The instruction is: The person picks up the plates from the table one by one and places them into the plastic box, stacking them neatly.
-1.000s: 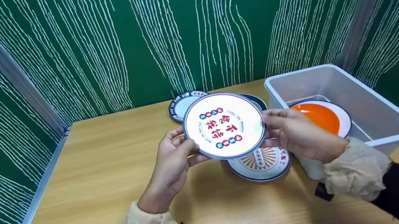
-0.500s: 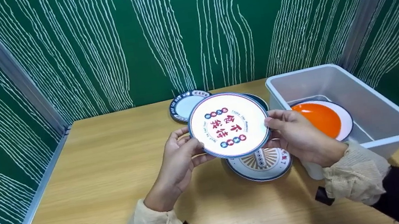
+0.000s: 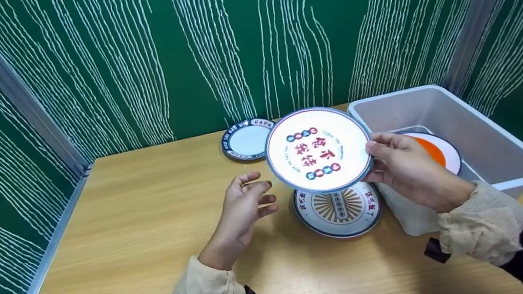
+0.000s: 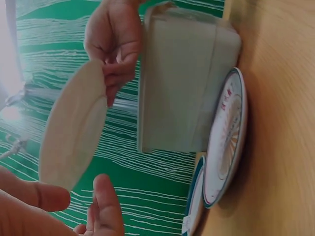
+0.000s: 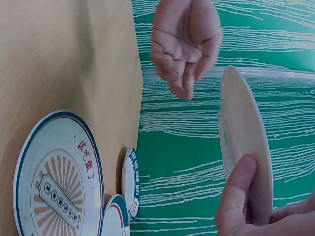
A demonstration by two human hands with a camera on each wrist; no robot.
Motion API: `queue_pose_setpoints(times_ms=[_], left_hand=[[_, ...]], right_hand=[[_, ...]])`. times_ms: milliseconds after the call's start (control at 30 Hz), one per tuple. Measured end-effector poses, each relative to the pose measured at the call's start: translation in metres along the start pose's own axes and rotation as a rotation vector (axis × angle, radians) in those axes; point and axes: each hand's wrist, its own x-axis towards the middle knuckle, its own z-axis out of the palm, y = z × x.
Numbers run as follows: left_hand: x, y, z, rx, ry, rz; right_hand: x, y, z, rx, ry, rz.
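A white plate (image 3: 319, 151) with a blue rim and red characters is held up by my right hand (image 3: 409, 166), thumb on its face and fingers beneath its right edge. Left of it, my left hand (image 3: 243, 214) is apart from the plate, fingers loosely bent with nothing in them. Below the raised plate, a plate with a sunburst pattern (image 3: 339, 213) lies on the table. Behind stands a dark-rimmed plate (image 3: 246, 141). In the right wrist view, part of another plate (image 5: 115, 216) shows between the sunburst plate (image 5: 59, 182) and the dark-rimmed one (image 5: 130, 184).
A translucent plastic bin (image 3: 501, 152) stands at the right of the wooden table (image 3: 146, 211). Inside it lie an orange plate (image 3: 430, 150) and a white plate (image 3: 449, 152) with a dark rim. Green walls with white lines (image 3: 124, 58) enclose the table.
My left hand has let go of the plate, which my right hand alone now holds. The plate has moved right and slightly up, toward the bin.
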Motion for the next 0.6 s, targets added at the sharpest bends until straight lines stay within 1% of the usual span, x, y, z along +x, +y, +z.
queue_pose_setpoints(times_ms=[67,167,300,433,600], left_hand=[[0.003,-0.004,0.0,0.024,0.014,0.011],[0.008,-0.01,0.0,0.074,0.029,0.034],[0.016,-0.019,-0.002,0.165,0.014,0.041],[0.025,-0.028,-0.006,0.226,-0.016,0.009],[0.031,-0.036,-0.006,0.256,-0.031,-0.03]], right_hand=[[0.0,-0.001,-0.003,0.004,0.007,-0.004],[0.0,-0.003,-0.008,0.013,-0.001,-0.044],[-0.001,-0.006,-0.016,0.07,0.006,-0.071],[-0.002,-0.009,-0.026,0.117,0.054,-0.037],[-0.004,-0.012,-0.041,0.108,0.097,0.004]])
